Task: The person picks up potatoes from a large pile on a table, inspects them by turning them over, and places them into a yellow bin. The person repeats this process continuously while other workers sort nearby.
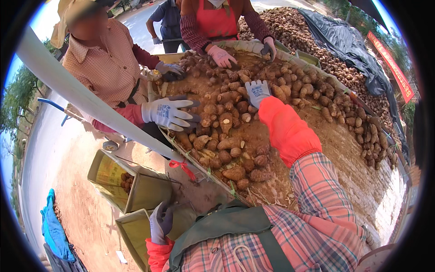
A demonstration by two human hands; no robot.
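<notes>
Brown taro corms [234, 142] lie heaped on the sorting table [353, 146] before me. My right hand [258, 92], in a white and grey work glove with a red sleeve cover, rests palm down on corms near the heap's middle; whether it grips one is hidden. My left hand [161, 221], gloved alike, hangs by the rim of a yellow-green bin [132, 221] below the table's near edge. Its fingers look curled, and what they hold, if anything, cannot be made out.
Co-workers' gloved hands [170, 112] [222, 56] reach onto the table from the left and far side. A white pole [102, 98] slants across the left. Another bin [149, 190] holds some corms. A large corm pile [282, 27] lies beyond, partly under a black sheet [350, 51].
</notes>
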